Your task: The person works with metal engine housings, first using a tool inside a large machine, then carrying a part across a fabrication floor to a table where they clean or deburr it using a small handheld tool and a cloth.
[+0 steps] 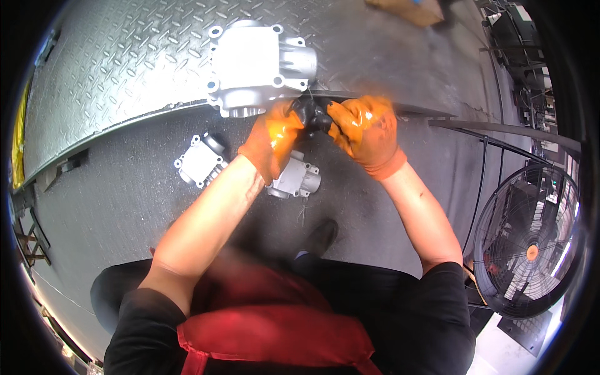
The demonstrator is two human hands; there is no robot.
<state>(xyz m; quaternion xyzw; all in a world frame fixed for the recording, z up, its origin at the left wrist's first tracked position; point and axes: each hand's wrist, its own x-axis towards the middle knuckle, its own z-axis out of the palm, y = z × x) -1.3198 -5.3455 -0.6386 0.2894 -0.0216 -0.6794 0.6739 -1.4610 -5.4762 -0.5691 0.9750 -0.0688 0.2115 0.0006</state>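
Both of my hands wear orange gloves with a glossy coating and meet in front of me, near the edge of a raised metal plate. My left hand is closed against one side of a dark black piece. From the other side, my right hand grips the same piece with bent fingers. The gloves partly cover it, and its exact kind does not show. Just beyond my left hand, a silver cast-metal housing with bolt holes at its corners and a round side neck rests on the plate, overhanging its edge.
Diamond-patterned metal plate stretches across the far left. Below it, two more housings lie on the grey floor, one to the left, another partly behind my left wrist. A large black fan stands at right, near a metal rail.
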